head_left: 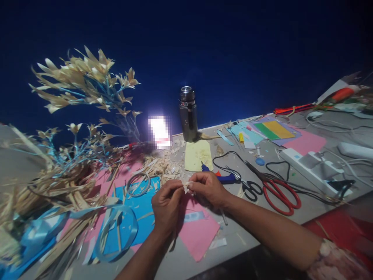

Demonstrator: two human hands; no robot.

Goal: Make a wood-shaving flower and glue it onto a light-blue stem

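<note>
My left hand (167, 202) and my right hand (210, 188) meet over a pink sheet (199, 239), fingertips pinched together. Between them is a small pale piece (186, 188) that looks like a flower of dried husk; the fingers hide part of it. Just beyond my right hand lies a blue glue gun (227, 179), its nozzle toward a pale yellow sheet (198, 153). Small black scissors (252, 190) and large red-handled scissors (281, 196) rest to the right. A blue sheet (142, 208) strewn with scraps is left of my left hand.
A dark flask (189, 116) stands at the back, beside a bright blurred-out patch. Husk flowers on blue stems (87, 83) rise at the left, above dried strips and a light blue ribbon (132, 225). At right are a white power strip (309, 167), cables and coloured sheets (275, 130).
</note>
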